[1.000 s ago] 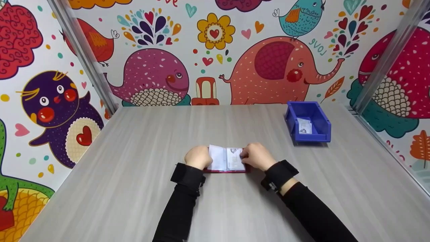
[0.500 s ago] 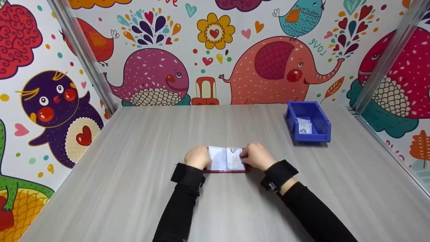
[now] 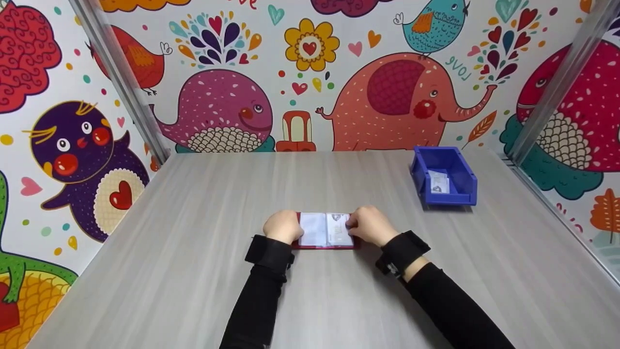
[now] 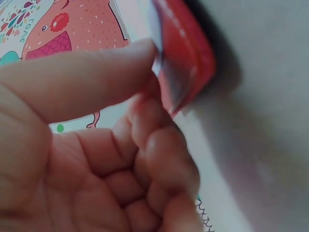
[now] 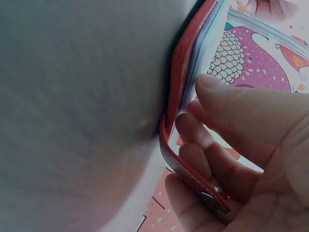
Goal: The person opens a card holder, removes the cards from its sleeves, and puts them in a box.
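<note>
On the grey wood-grain desk (image 3: 193, 271), blue plastic bin (image 3: 466, 180) far right; left hand (image 3: 282, 227) and right hand (image 3: 370, 225) pinch open red card wallet (image 3: 325, 230), grips curled.

You wear long black sleeves (image 3: 252, 310) on both arms, reaching to the wrists. Each wrist carries a wide black strap: one on the left wrist (image 3: 269, 253), one on the right wrist (image 3: 402, 251). Both hands, left hand (image 3: 282, 227) and right hand (image 3: 370, 225), are bare, with no gloves or rings visible.

Wallet (image 3: 325, 230) on table (image 3: 193, 271), open between both hands; bin (image 3: 443, 175) behind it to the right, card (image 3: 439, 182) inside.
</note>
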A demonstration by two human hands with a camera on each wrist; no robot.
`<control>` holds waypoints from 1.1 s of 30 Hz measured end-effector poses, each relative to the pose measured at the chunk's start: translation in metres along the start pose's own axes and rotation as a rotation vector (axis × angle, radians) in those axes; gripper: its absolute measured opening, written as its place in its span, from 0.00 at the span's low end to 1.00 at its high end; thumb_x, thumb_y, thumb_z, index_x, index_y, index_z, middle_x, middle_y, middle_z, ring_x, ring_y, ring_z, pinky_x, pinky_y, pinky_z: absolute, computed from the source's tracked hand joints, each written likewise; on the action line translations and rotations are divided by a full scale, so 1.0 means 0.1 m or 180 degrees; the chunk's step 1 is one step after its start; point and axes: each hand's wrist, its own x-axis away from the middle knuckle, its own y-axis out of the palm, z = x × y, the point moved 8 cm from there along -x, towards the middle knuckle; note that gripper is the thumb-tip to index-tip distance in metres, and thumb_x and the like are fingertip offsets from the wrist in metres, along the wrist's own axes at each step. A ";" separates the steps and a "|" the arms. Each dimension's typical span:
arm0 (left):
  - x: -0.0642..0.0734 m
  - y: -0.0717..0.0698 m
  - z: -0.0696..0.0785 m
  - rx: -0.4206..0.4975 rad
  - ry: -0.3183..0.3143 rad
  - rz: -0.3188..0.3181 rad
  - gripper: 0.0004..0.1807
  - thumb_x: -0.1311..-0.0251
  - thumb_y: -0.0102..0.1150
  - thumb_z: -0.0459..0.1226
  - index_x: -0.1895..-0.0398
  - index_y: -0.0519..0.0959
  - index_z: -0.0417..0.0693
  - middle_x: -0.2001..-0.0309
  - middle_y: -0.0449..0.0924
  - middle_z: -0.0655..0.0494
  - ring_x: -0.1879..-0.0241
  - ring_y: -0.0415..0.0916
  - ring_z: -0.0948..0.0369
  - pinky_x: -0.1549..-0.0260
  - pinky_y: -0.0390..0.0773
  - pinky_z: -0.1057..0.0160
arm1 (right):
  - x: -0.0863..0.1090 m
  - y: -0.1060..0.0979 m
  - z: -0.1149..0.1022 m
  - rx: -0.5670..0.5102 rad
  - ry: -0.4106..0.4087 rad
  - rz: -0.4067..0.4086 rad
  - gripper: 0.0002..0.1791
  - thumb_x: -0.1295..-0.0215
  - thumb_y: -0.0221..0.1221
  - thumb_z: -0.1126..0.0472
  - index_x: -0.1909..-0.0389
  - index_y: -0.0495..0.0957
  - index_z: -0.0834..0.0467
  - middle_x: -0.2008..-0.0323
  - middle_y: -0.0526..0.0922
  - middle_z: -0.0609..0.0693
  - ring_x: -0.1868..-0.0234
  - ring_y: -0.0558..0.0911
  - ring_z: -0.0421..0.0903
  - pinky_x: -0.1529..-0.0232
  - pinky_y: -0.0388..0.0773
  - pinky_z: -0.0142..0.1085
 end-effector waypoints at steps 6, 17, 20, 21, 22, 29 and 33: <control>0.04 -0.05 0.11 0.0073 0.0180 0.0162 0.09 0.46 0.62 0.34 0.62 0.84 0.40 0.59 0.84 0.46 0.62 0.80 0.51 0.67 0.80 0.50 | 0.01 0.00 0.00 -0.0033 0.0064 0.0012 0.08 0.53 0.72 0.68 0.69 0.89 0.59 0.70 0.87 0.51 0.67 0.82 0.51 0.60 0.78 0.46; 0.16 -0.12 0.47 0.0629 0.0893 0.0418 0.21 0.45 0.56 0.32 0.91 0.60 0.51 0.82 0.65 0.55 0.78 0.65 0.55 0.72 0.74 0.53 | 0.00 0.00 0.02 -0.0019 0.0030 0.0040 0.08 0.54 0.71 0.69 0.70 0.89 0.60 0.71 0.86 0.52 0.67 0.82 0.52 0.60 0.78 0.46; 0.17 -0.09 0.51 0.0631 0.0940 0.0418 0.21 0.42 0.55 0.33 0.90 0.60 0.51 0.81 0.66 0.55 0.77 0.67 0.56 0.70 0.75 0.53 | 0.01 -0.01 0.01 -0.0009 -0.0009 0.0063 0.08 0.54 0.71 0.70 0.70 0.89 0.60 0.71 0.86 0.53 0.67 0.82 0.52 0.61 0.78 0.46; 0.17 -0.08 0.52 0.0620 0.0953 0.0424 0.21 0.42 0.55 0.33 0.90 0.61 0.50 0.81 0.67 0.55 0.78 0.67 0.56 0.70 0.75 0.53 | 0.01 -0.01 0.01 -0.0011 -0.0014 0.0057 0.07 0.54 0.71 0.70 0.70 0.89 0.60 0.71 0.86 0.53 0.67 0.82 0.52 0.61 0.78 0.46; 0.18 -0.07 0.52 0.0616 0.0961 0.0422 0.21 0.41 0.55 0.32 0.90 0.61 0.50 0.81 0.67 0.55 0.78 0.67 0.56 0.70 0.75 0.52 | 0.01 0.00 0.01 -0.0020 -0.0012 0.0048 0.07 0.54 0.71 0.70 0.71 0.89 0.60 0.71 0.86 0.52 0.67 0.82 0.52 0.61 0.78 0.46; 0.18 -0.02 0.55 0.0524 0.0969 0.0460 0.21 0.40 0.55 0.32 0.90 0.62 0.49 0.79 0.72 0.53 0.74 0.74 0.52 0.64 0.76 0.49 | 0.00 0.01 0.01 -0.0045 -0.0017 0.0008 0.06 0.53 0.71 0.70 0.71 0.89 0.59 0.71 0.85 0.52 0.67 0.81 0.51 0.61 0.78 0.46; 0.16 0.02 0.55 0.0519 0.0921 0.0418 0.21 0.39 0.54 0.33 0.89 0.63 0.48 0.77 0.76 0.50 0.71 0.78 0.50 0.62 0.76 0.49 | 0.01 0.00 0.01 -0.0039 -0.0033 0.0023 0.07 0.53 0.71 0.70 0.71 0.89 0.59 0.71 0.85 0.52 0.68 0.81 0.51 0.62 0.78 0.46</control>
